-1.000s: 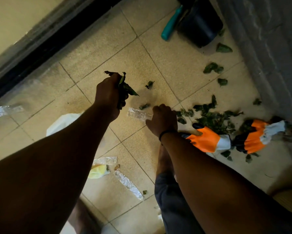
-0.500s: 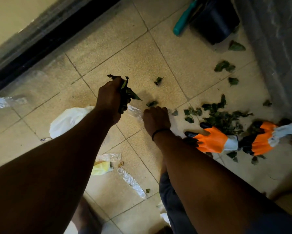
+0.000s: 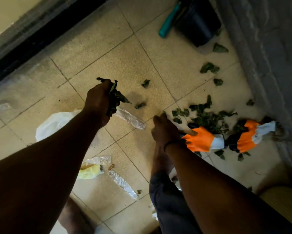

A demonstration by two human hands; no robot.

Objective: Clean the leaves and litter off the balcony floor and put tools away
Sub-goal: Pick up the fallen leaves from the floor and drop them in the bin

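Beige speckled floor tiles [image 3: 108, 53] fill the view, bounded by a dark door track toward 10 o'clock and a grey wall [image 3: 268, 65] along 2 to 4 o'clock. At the centre the left hand [image 3: 99, 102] is curled tight round a bunch of dark leaves [image 3: 115, 97], raised a little off the floor. Toward 4 o'clock of it the right hand [image 3: 163, 129] reaches down with its fingers extended and relaxed, holding nothing, the tips at the near edge of the main leaf pile [image 3: 207, 119].

Just beyond that hand lie two orange work gloves [image 3: 201, 141], flat on the floor and partly over the pile. Loose leaves trail from there up toward 1 o'clock, where a black pot [image 3: 199, 24] and a teal-handled tool [image 3: 169, 22] lie by the wall. A clear plastic wrapper [image 3: 130, 118] lies between the two hands; a second wrapper [image 3: 121, 183], a yellowish scrap [image 3: 89, 171] and a white plastic bag [image 3: 55, 122] sit from 6 round to 9 o'clock.

The step in hand looks like gathering leaves by the handful. To do it well, the right hand should rake the small pieces at the pile's edge together before closing on them, then pass them across (the left fist looks nearly full, so emptying it into the bag first may be wise). Shifting the gloves aside would free the leaves beneath. Much litter is left on the floor, and the tools are not yet put away.
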